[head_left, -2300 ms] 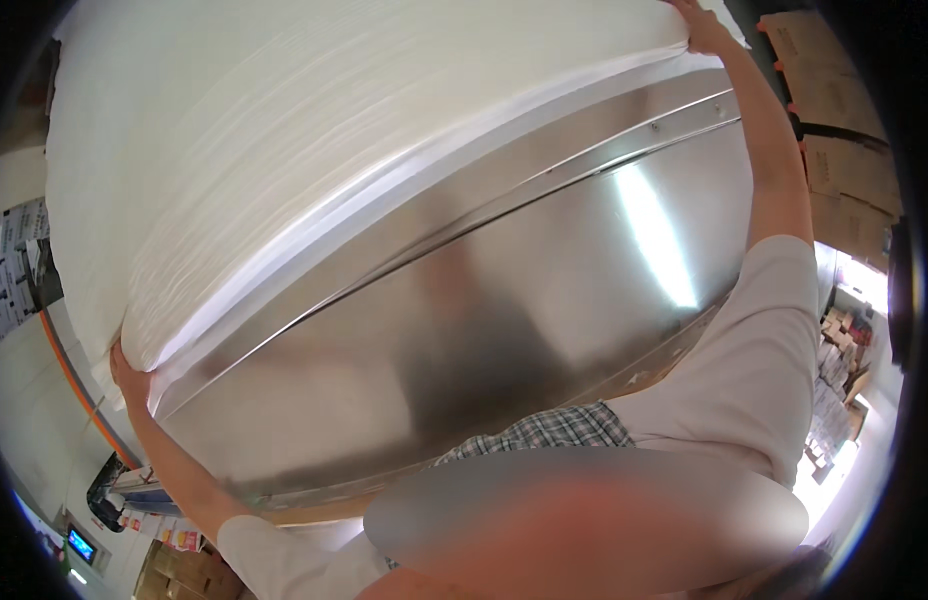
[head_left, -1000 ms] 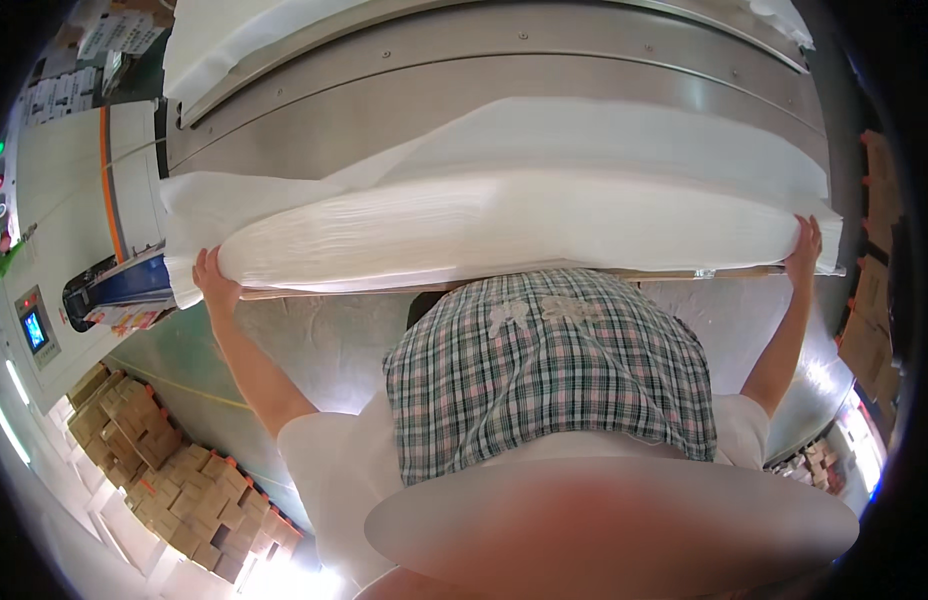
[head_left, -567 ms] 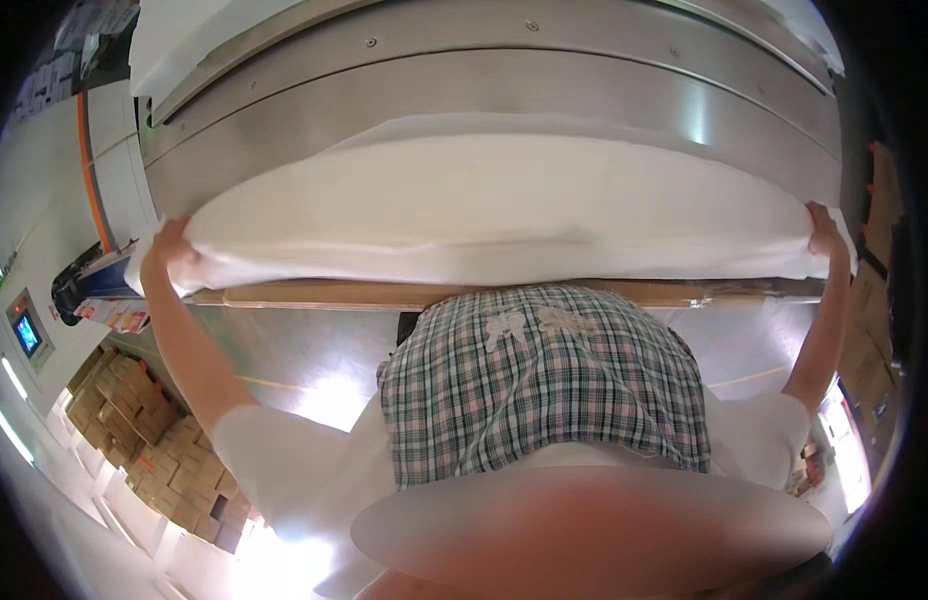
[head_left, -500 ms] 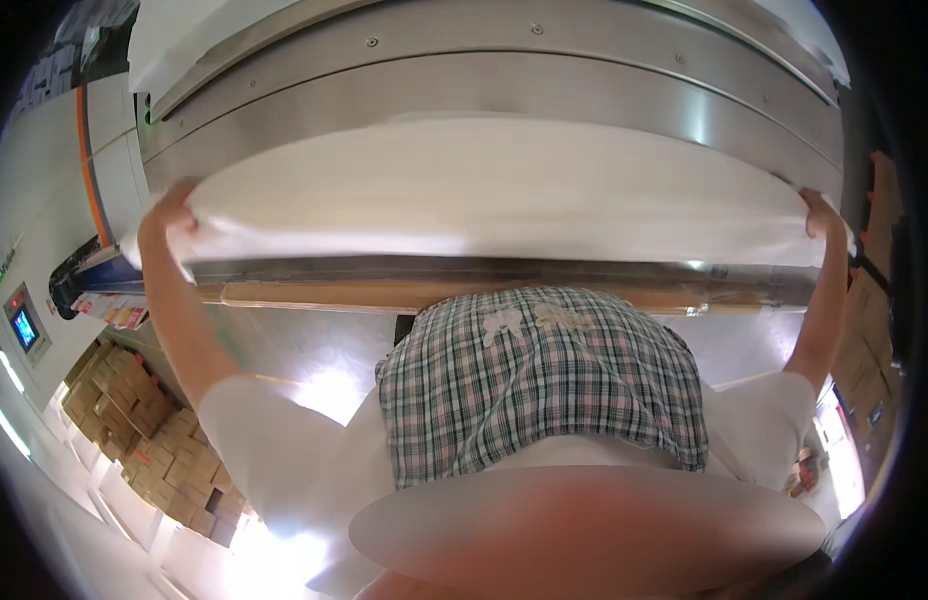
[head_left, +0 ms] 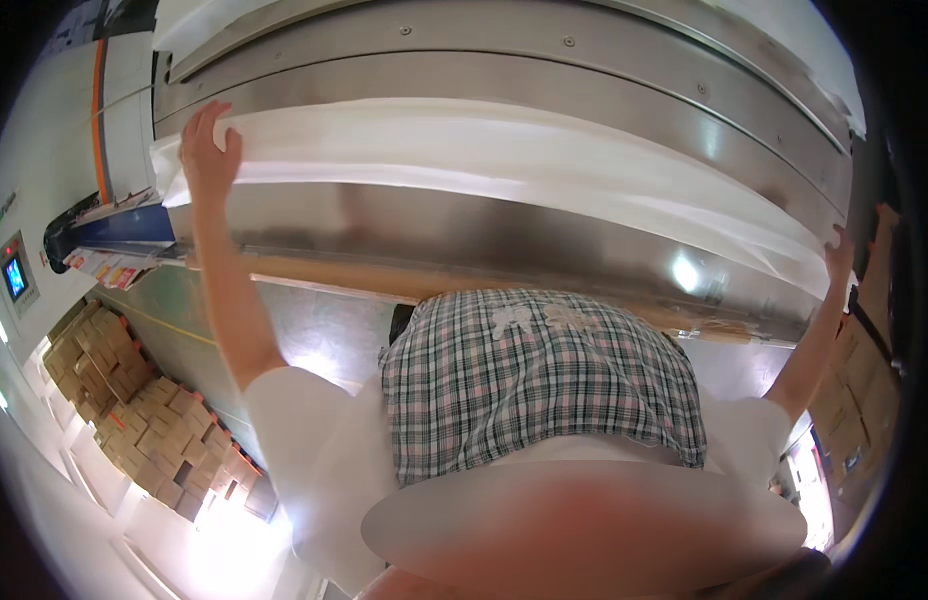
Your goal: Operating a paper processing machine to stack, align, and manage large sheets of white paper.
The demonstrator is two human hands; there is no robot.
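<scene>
Overhead, a wide white sheet stack (head_left: 504,160) lies across a brushed steel machine bed (head_left: 484,235), and the person holds it at both ends with arms spread wide. The left hand (head_left: 209,150) is raised at the stack's left edge, fingers curled over the top of that edge and thumb under it, so it grips the paper. The right hand (head_left: 839,262) is at the far right corner, pressed against the stack's thin tapering edge; it touches the paper, but whether the fingers close round it cannot be told at that rim of the view.

The stack's near long edge hangs clear of the steel face below it, thick at the left and narrowing toward the right. Behind it a steel rail with rivets (head_left: 544,55) runs the same way, close to the stack's far edge. Below the bed a brown wooden ledge (head_left: 364,282) runs just above the person's checked apron (head_left: 534,390).

To the left a grey floor strip (head_left: 194,340) lies open between the machine and a heap of cardboard boxes (head_left: 134,400). A small control screen (head_left: 14,278) sits at the far left. More cardboard (head_left: 864,390) stands close beside the right arm, leaving little room there.
</scene>
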